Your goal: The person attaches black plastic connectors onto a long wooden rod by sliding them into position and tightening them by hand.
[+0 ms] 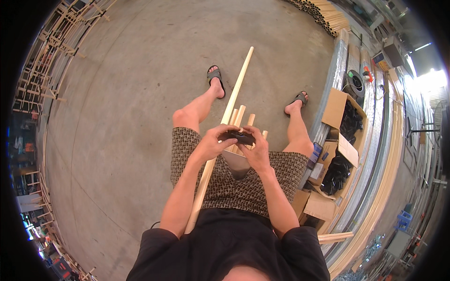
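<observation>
My left hand [213, 143] and my right hand [257, 152] are closed on a small black part [239, 137] above my lap. Its exact kind is hard to make out between the fingers. Below my left hand a long pale wooden pole [239, 82] slants from beside my body out past my feet. Several shorter wooden sticks [240, 112] stick out beyond my hands, their near ends partly hidden. Between my thighs, under the hands, is a smooth grey-brown surface [237, 165] with a pointed lower end.
Cardboard boxes [349, 150] of black parts stand to my right, alongside long wrapped bundles [332, 84] and wooden strips. A black coil [355, 83] lies on them. At the far right is a stack of tubes [323, 16]. Wooden racks [56, 51] line the left side of the concrete floor [126, 93].
</observation>
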Action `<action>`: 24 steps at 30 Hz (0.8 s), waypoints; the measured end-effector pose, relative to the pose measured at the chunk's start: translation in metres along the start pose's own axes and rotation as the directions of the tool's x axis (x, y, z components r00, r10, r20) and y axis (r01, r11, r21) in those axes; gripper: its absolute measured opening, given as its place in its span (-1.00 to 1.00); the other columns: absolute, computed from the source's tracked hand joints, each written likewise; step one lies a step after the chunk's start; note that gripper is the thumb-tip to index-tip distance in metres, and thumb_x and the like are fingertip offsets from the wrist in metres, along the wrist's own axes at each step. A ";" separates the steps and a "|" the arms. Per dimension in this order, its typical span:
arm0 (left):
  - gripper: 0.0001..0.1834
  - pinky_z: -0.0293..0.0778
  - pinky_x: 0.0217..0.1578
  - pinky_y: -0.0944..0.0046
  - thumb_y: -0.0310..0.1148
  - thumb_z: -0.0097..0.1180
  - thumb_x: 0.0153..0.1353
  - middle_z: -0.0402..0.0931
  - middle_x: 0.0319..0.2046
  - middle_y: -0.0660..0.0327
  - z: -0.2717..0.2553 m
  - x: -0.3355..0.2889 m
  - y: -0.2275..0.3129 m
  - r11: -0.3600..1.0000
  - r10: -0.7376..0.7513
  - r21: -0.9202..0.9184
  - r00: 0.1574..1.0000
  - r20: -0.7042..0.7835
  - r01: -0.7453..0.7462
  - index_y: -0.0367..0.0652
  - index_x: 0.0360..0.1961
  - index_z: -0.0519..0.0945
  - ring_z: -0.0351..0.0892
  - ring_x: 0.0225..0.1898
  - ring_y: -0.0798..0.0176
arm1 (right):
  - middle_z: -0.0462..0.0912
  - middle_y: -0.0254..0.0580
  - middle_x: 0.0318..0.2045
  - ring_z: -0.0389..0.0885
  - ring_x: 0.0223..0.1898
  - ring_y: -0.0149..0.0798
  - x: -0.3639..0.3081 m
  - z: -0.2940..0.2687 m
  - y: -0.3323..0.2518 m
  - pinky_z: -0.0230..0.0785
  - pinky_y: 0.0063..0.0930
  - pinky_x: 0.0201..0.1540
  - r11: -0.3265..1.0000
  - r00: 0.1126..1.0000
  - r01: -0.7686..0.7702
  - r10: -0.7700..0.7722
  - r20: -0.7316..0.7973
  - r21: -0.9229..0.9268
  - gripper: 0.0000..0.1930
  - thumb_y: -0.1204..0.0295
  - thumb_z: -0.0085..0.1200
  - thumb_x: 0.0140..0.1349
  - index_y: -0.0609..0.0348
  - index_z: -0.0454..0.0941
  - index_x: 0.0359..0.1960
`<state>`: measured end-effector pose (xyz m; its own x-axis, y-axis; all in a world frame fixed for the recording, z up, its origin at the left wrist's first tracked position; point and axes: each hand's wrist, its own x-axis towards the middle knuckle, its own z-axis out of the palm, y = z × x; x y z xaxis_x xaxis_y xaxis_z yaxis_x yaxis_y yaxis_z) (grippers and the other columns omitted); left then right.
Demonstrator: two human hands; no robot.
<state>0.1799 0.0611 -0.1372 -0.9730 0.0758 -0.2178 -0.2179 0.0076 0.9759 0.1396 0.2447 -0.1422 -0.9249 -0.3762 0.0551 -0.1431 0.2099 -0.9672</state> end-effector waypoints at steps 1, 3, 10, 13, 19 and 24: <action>-0.57 0.51 0.01 0.30 -0.40 0.22 0.33 0.63 -0.05 0.18 -0.001 0.000 -0.001 1.000 -0.016 -0.021 1.000 0.014 0.016 -0.27 0.19 0.52 0.61 -0.04 0.31 | 0.66 -0.04 -0.16 0.71 -0.09 -0.17 -0.001 -0.001 0.000 0.55 -0.37 -0.04 1.000 1.000 -0.015 0.015 0.000 0.016 -0.57 0.66 0.33 0.05 0.27 0.52 0.00; -0.57 0.51 0.02 0.29 -0.42 0.24 0.31 0.63 -0.05 0.19 -0.004 -0.002 -0.005 0.997 -0.049 -0.061 0.998 0.042 0.051 -0.25 0.19 0.54 0.61 -0.03 0.32 | 0.65 -0.02 -0.14 0.71 -0.10 -0.17 -0.002 -0.003 0.000 0.56 -0.36 -0.04 0.998 0.999 -0.046 0.046 -0.001 0.049 -0.55 0.66 0.34 0.04 0.27 0.51 0.00; -0.67 0.52 -0.11 0.35 -0.36 0.21 0.34 0.67 -0.15 0.18 0.015 -0.007 -0.014 0.996 0.013 -0.092 0.995 -0.098 -0.022 -0.32 0.06 0.64 0.63 -0.18 0.33 | 0.64 -0.04 -0.13 0.71 -0.14 -0.20 0.022 -0.032 -0.001 0.55 -0.36 -0.09 0.999 0.956 0.015 -0.001 0.293 -0.045 -0.56 0.62 0.38 0.03 0.33 0.53 -0.02; -0.66 0.56 -0.16 0.36 -0.31 0.21 0.36 0.68 -0.20 0.15 0.021 -0.005 -0.022 0.965 -0.073 -0.262 0.981 -0.179 0.024 -0.37 0.01 0.66 0.65 -0.24 0.33 | 0.66 -0.02 -0.18 0.72 -0.21 -0.22 0.028 -0.031 -0.008 0.55 -0.39 -0.14 0.998 0.967 0.047 -0.035 0.254 -0.042 -0.59 0.55 0.40 0.06 0.39 0.54 -0.06; -0.59 0.63 -0.20 0.30 -0.23 0.25 0.34 0.67 -0.24 0.12 0.032 0.002 -0.035 0.840 -0.199 -0.542 0.923 -0.329 -0.012 -0.44 -0.03 0.64 0.67 -0.28 0.31 | 0.69 -0.04 -0.39 0.69 -0.37 -0.28 0.020 -0.012 -0.016 0.50 -0.44 -0.31 0.945 0.947 -0.316 0.319 0.024 -0.086 -0.69 0.35 0.31 0.24 0.41 0.58 -0.19; -0.62 0.66 -0.24 0.31 -0.24 0.27 0.32 0.68 -0.30 0.09 0.037 0.002 -0.035 0.878 -0.194 -0.477 0.886 -0.422 -0.035 -0.42 -0.06 0.67 0.72 -0.33 0.26 | 0.67 0.03 -0.45 0.68 -0.42 -0.26 0.015 0.002 0.002 0.48 -0.37 -0.36 0.924 0.937 -0.331 0.345 0.047 -0.191 -0.74 0.33 0.16 0.37 0.36 0.61 -0.30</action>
<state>0.1887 0.0980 -0.1717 -0.8515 -0.3548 -0.3860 -0.1937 -0.4712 0.8605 0.1256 0.2379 -0.1435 -0.8998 -0.3226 -0.2936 0.1064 0.4905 -0.8649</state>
